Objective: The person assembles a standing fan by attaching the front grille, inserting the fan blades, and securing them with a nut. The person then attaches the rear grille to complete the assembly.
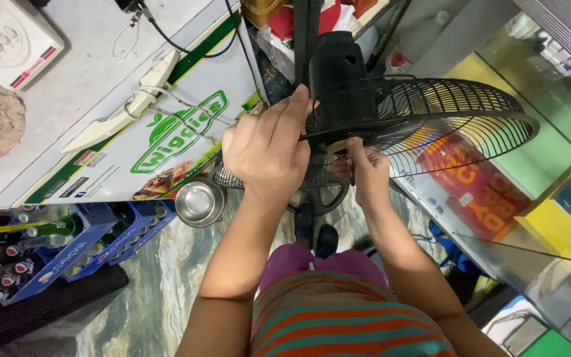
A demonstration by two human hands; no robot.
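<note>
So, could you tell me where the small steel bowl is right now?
In the head view the steel bowl sits left of centre, just below the white chest freezer and beside the blue bottle crate, left of the left hand.

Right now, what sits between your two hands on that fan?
In the head view, the fan's black centre hub and a pale piece lie between the left hand and right hand, beside the wire grille.
</note>
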